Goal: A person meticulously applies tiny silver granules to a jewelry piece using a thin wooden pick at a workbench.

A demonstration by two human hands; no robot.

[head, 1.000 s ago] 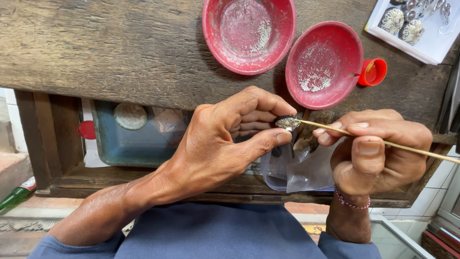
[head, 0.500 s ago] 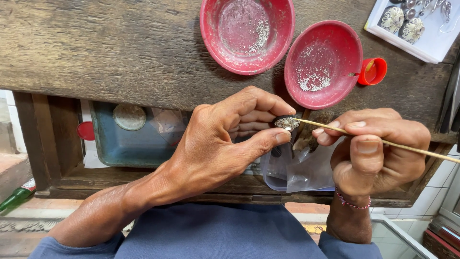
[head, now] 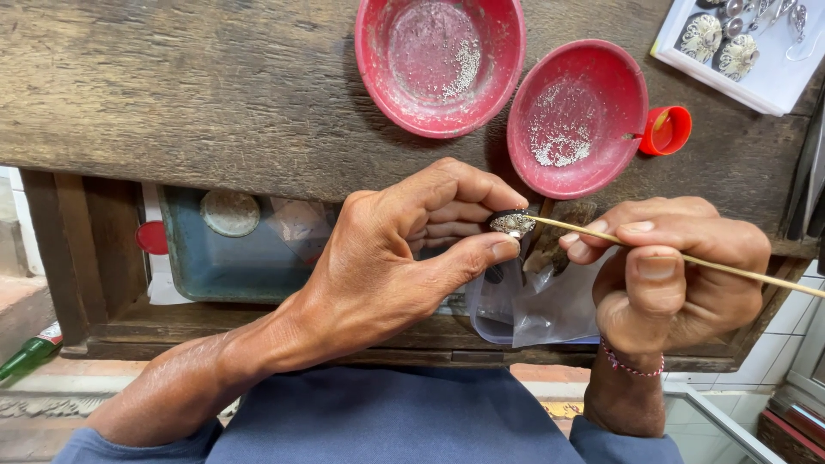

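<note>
Silver filigree piece (head: 513, 225) pinched in left hand (head: 404, 258); right hand (head: 679, 275) grips stick (head: 687, 258), tip touching piece. Bead-setting appears mid-process; granule-filled red bowls (head: 576, 116) at 12 o'clock.

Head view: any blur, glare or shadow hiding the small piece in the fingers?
Head view: sharp, even soft light, no glare. The left hand pinches the small ornate piece, partly covered by fingertips; the stick in the right hand meets it. Drawer below the bench sits in shadow. Edges look slightly wide-angle stretched.
</note>
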